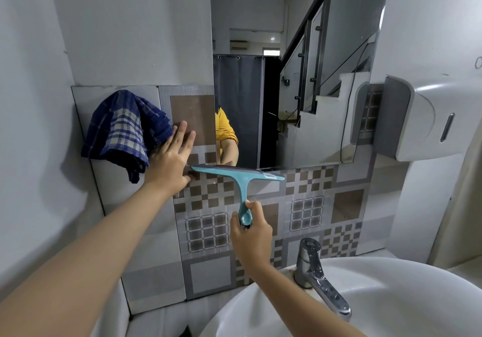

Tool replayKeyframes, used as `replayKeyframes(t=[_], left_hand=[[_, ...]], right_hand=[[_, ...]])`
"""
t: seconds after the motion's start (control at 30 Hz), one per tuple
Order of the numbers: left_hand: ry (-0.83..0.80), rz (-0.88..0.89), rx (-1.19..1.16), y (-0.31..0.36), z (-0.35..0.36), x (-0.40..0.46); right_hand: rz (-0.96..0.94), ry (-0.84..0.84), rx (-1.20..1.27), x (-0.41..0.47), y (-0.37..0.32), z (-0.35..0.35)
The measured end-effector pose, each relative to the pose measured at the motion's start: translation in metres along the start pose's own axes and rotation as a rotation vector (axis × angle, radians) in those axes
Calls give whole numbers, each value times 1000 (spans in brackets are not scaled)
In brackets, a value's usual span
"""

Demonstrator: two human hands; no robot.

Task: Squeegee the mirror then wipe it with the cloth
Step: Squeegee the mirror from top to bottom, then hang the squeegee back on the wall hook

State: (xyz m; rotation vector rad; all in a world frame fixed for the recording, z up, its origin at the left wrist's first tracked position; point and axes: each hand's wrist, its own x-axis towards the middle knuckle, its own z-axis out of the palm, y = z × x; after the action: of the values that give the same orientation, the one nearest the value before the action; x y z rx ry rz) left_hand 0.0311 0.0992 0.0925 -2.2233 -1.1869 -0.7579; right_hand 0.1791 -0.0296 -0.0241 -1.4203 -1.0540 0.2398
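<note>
A frameless mirror (294,63) hangs on the wall above patterned tiles. My right hand (250,237) grips the handle of a teal squeegee (241,180); its blade lies across the mirror's bottom edge, at the lower left corner. A blue and cream checked cloth (122,130) hangs bunched against the tiled wall left of the mirror. My left hand (169,159) is pressed flat on the tiles with fingers spread, and its index side holds the cloth's right edge against the wall.
A white basin (391,297) with a chrome tap (315,271) sits below right. A grey and white dispenser (417,120) juts from the wall right of the mirror. A plain white wall closes the left side.
</note>
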Motion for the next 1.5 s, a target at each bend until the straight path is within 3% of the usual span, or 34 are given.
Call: replayKeyframes(t=[0.57, 0.67, 0.77, 0.9, 1.03, 1.2, 1.5], left_hand=[[-40, -16, 32, 3, -5, -1], [-49, -53, 1, 11, -9, 0], [-25, -86, -193, 34, -16, -3], [71, 67, -574, 80, -35, -18], [-88, 69, -922, 118, -57, -40], [-308, 57, -979, 129, -63, -61], [-374, -166, -1104, 120, -63, -90]], right_hand=[[0, -150, -283, 14, 5, -46], [-76, -181, -324, 13, -2, -65], [-157, -236, -347, 14, -16, -87], [-267, -427, -446, 23, -33, -119], [-464, -568, -581, 39, -49, -147], [-682, -645, -675, 63, -56, -166], [-1002, -618, -579, 86, -60, -147]])
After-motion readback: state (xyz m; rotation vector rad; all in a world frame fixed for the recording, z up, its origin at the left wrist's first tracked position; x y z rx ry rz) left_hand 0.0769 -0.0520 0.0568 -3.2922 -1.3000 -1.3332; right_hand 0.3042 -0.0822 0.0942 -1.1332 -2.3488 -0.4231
